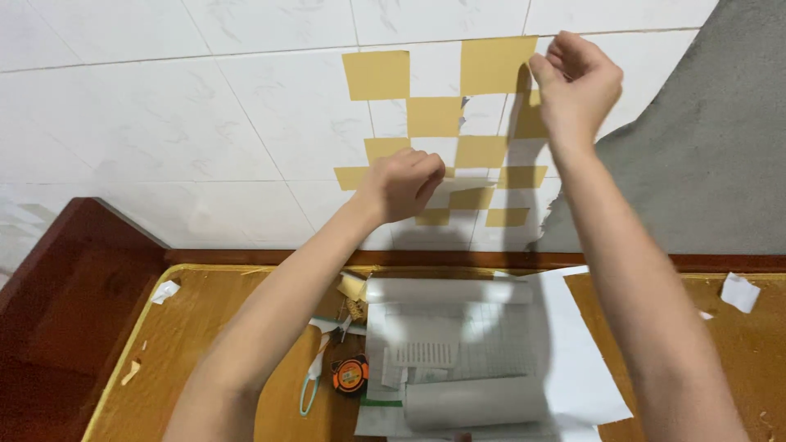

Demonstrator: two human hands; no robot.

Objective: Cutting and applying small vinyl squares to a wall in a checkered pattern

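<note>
**Both hands on the yellow squares stuck to the tiled wall**

Head view: The right hand (575,82) is raised high on the white tiled wall (205,106). Its fingers (565,51) are pinched together at the right edge of the top yellow square (497,65), which sits at the upper end of a checkerboard of yellow squares (434,116) stuck across the tiles. The left hand (401,185) is lower, curled into a loose fist against the wall, its knuckles pressing on the lower rows of the pattern, beside a flat yellow square (352,177) at the left edge. Whether its fingers grip anything I cannot tell; they are folded in and hide their tips. To the right of the pattern the tile covering ends in a ragged edge, and bare grey wall (712,147) shows beyond it.

Below the wall runs a dark wooden ledge (270,257), and under it lies a brown surface (188,344) with a yellow rim. Near its middle, under the arms, is a partly unrolled white sheet (458,352), curled into a roll at the far end and at the near end. Just left of the sheet lie an orange tape measure (350,375) and scissors with pale green handles (313,378). A white paper scrap (164,290) lies near the far left corner, and another white scrap (739,291) near the far right edge.
</note>
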